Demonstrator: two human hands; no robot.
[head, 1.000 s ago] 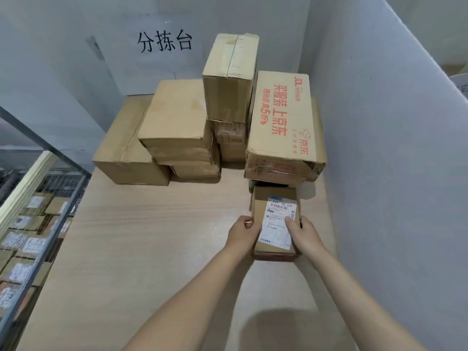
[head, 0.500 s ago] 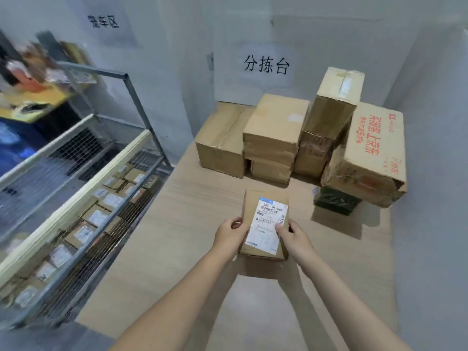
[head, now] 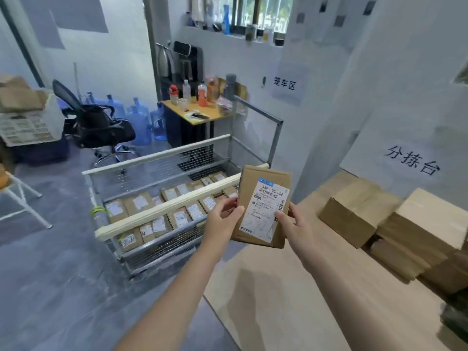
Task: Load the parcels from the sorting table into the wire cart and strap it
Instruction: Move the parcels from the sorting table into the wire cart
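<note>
Head view: the left hand [head: 222, 219] and right hand [head: 296, 224] gripped the parcel [head: 263, 206] by its side edges, in the air between table [head: 278, 287] and cart [head: 164, 206]. The cart's near rail might have snagged its lower edge, or it might have landed crooked on the packed rows.

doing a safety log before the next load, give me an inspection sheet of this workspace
surface: sorting table, light wood top
job's things: labelled parcel held in the air; wire cart has flat parcels on its floor; cartons stacked on the table
clutter: office chair, water jugs, side desk with drinks
grips: left grip and right grip each hold a side of the parcel
cables: nothing seen
surroundings: grey floor, pale walls, two paper signs
</note>
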